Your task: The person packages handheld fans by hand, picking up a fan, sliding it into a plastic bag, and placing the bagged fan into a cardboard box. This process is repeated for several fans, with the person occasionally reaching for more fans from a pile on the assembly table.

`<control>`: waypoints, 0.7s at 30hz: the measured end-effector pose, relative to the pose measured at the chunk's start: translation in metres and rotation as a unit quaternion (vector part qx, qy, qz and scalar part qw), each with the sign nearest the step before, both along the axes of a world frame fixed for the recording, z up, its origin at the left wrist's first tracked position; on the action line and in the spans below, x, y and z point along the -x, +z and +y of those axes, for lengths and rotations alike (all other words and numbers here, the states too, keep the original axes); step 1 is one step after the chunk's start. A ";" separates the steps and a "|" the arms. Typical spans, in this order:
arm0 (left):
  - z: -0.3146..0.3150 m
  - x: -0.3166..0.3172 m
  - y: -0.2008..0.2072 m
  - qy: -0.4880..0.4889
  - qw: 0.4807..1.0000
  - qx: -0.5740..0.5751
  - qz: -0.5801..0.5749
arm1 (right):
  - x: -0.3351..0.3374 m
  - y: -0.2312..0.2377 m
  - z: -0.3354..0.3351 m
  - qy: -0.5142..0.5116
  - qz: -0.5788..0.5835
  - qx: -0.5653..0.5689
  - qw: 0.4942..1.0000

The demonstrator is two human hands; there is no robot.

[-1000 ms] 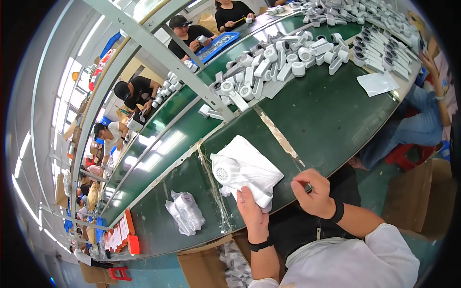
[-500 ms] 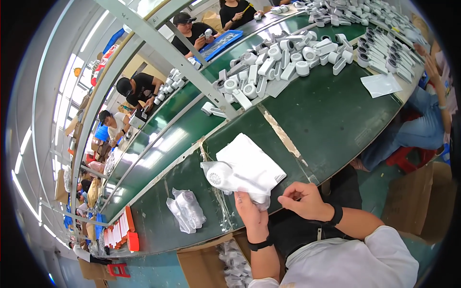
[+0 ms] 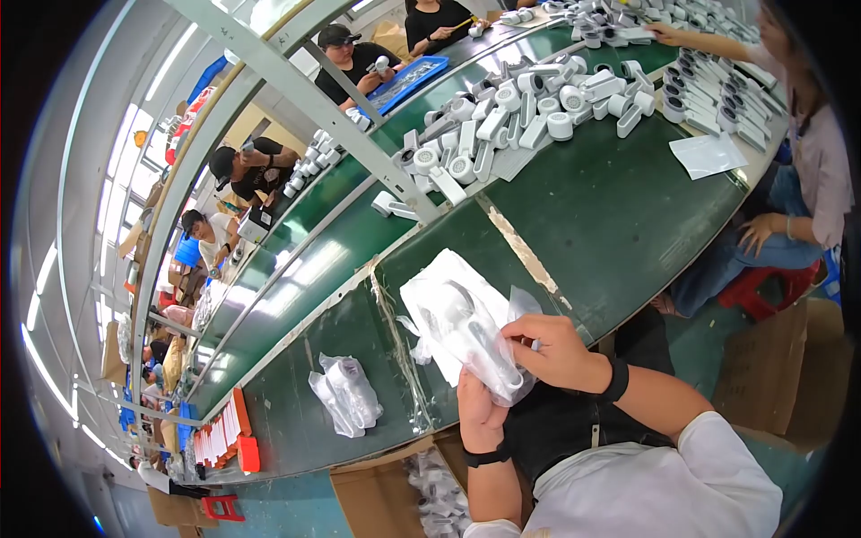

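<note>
A white handheld device in a clear plastic bag [image 3: 484,348], by its look a small fan, is gripped at its lower end by my left hand [image 3: 481,412]. The fingers of that hand wrap under the bag and are partly hidden by it. My right hand [image 3: 560,354] pinches the bag's right side between thumb and fingers. Beneath the bagged fan, a stack of white plastic sheets or bags [image 3: 430,285] lies on the green table [image 3: 619,224]. Left of it on the table rests another wrapped bundle [image 3: 345,394] of white parts.
A large heap of white and grey fans [image 3: 538,112] covers the far table, with rows of fans [image 3: 717,94] at right. A metal frame post [image 3: 314,103] crosses the bench. Below the edge stands a carton [image 3: 368,484] with bagged pieces. A co-worker [image 3: 812,170] sits at right.
My right hand has moved left onto the bag and now pinches it. The bagged fan has turned, its head no longer at the left. The co-worker at right now reaches toward the heap.
</note>
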State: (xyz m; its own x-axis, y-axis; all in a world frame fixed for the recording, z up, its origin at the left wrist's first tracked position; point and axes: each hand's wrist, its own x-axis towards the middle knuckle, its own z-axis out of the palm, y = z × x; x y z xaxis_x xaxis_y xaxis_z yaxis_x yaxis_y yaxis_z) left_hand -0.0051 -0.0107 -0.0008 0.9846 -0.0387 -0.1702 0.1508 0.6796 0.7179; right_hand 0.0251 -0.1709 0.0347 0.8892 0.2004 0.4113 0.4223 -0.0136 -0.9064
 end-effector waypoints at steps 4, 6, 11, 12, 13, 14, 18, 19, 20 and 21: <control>0.008 -0.004 -0.007 -0.004 1.000 -0.001 -0.019 | 0.007 0.001 0.007 -0.094 -0.067 0.030 0.993; 0.008 -0.005 -0.005 -0.006 0.999 0.006 -0.036 | 0.010 -0.003 0.008 -0.104 -0.066 0.020 0.992; 0.001 -0.005 0.006 0.068 0.998 -0.015 -0.012 | 0.018 -0.012 0.013 -0.127 -0.075 -0.008 0.989; 0.001 -0.005 0.007 0.068 0.997 -0.015 -0.012 | 0.020 -0.015 0.013 -0.138 -0.050 -0.030 0.989; 0.001 -0.005 0.008 0.086 0.995 -0.039 -0.020 | 0.021 -0.018 0.013 -0.147 -0.027 -0.052 0.987; 0.002 -0.005 0.010 0.105 0.992 -0.064 -0.027 | 0.021 -0.020 0.013 -0.145 -0.027 -0.052 0.988; 0.002 -0.003 0.014 0.161 0.984 -0.077 -0.020 | 0.025 -0.033 0.007 -0.112 0.019 -0.082 0.990; 0.003 -0.003 0.014 0.175 0.979 -0.098 -0.030 | 0.025 -0.035 0.007 -0.079 0.031 -0.076 0.994; 0.005 -0.002 0.014 0.189 0.974 -0.118 -0.040 | 0.025 -0.035 0.007 -0.074 0.031 -0.076 0.994; 0.006 -0.001 0.013 0.195 0.973 -0.119 -0.039 | 0.025 -0.032 0.006 -0.089 0.005 -0.091 0.992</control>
